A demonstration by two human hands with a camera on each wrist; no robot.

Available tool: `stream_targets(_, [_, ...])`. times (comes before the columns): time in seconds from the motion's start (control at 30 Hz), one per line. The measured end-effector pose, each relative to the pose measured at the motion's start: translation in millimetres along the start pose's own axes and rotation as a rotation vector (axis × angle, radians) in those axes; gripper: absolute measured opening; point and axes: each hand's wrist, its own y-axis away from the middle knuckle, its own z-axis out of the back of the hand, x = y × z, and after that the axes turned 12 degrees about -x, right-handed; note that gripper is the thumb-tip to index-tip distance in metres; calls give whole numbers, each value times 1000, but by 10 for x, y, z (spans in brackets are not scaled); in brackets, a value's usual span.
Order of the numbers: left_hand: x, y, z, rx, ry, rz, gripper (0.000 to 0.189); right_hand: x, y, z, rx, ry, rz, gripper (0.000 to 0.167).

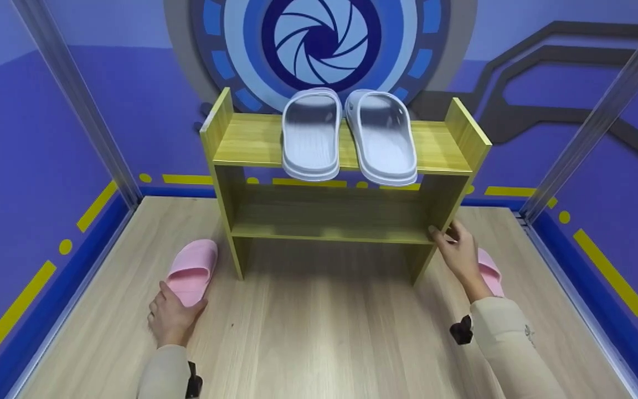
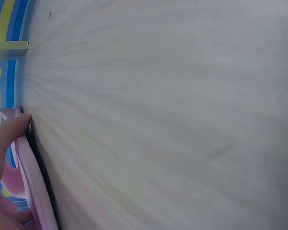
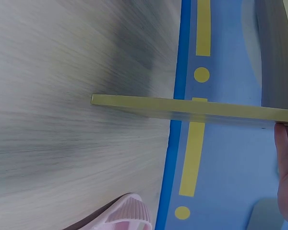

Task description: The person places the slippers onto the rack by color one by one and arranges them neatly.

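At the left, a pink slipper (image 1: 200, 257) lies on the wooden surface, toe toward the back. My left hand (image 1: 172, 316) grips it at the heel end; in the left wrist view the thumb lies over the rim of the slipper (image 2: 36, 182). A yellowish wooden shoe rack (image 1: 252, 138) stands upright at the back centre. My right hand (image 1: 460, 252) holds its right side panel (image 3: 182, 106) near the lower shelf, the thumb at the front edge. Another pink slipper (image 1: 489, 271) sits right of that hand, partly hidden by the wrist.
Two pale grey clogs (image 1: 312, 133) (image 1: 382, 138) stand side by side on the rack's top shelf, heels forward and jutting past the front edge. Blue-purple patterned walls (image 1: 64, 138) enclose the wooden surface (image 1: 319, 332) at the back and both sides, with metal posts at the corners.
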Motion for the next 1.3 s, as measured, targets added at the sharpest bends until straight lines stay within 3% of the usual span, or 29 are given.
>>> stream_targets(0.5, [52,-57,139,115,32,-81,100,1,-3,7,2,5,-17,33])
stream_targets(0.73, [36,-69,225,216,74,-95,101,4,-7,13,-6,15,4,33])
stream_targets(1.17, [202,-105,457,400,118,-224,100,15,3,13,15,35,7,35])
stream_targets(1.3, [267,-107,574,451,113,-269,101,-171,-38,8,17,36,-3,36])
